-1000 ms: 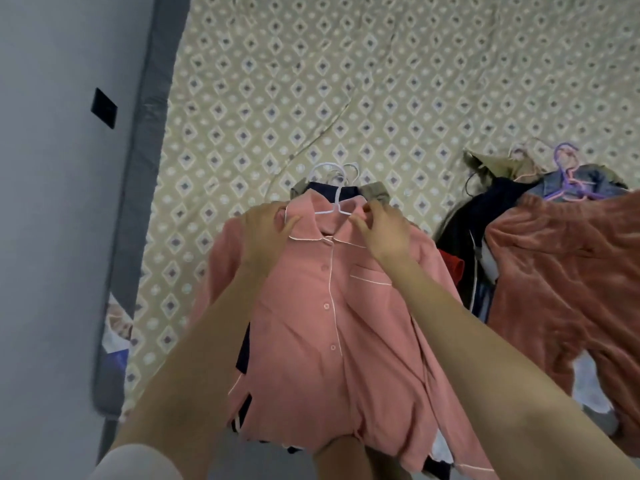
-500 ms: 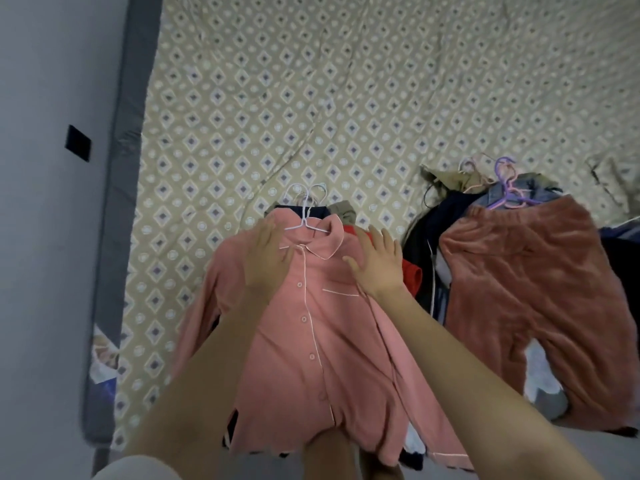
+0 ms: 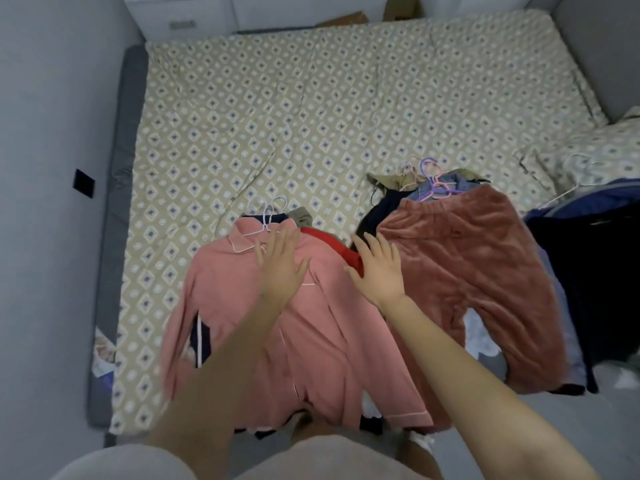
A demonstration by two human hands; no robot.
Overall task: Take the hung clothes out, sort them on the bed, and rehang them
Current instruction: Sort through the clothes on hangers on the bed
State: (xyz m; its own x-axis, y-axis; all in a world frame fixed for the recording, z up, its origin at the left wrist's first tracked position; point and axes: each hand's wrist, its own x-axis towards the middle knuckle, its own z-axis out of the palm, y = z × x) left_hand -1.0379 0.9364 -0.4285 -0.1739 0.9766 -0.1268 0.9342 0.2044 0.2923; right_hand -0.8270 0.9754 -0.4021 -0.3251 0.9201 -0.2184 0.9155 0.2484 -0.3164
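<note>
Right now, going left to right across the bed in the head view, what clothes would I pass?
Pink shirt → red garment → fuzzy rust trousers → dark blue pile.

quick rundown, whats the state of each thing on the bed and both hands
pink shirt: buttoned, flat on top of a pile, on a white hanger
red garment: mostly covered by the shirt
rust fleece pants: flat on top of a second pile, legs hanging over the bed edge
purple hanger: lying at the pants' waistband
dark clothes: heaped at right
left hand: open, fingers spread, over the shirt
right hand: open, empty, between the piles
</note>
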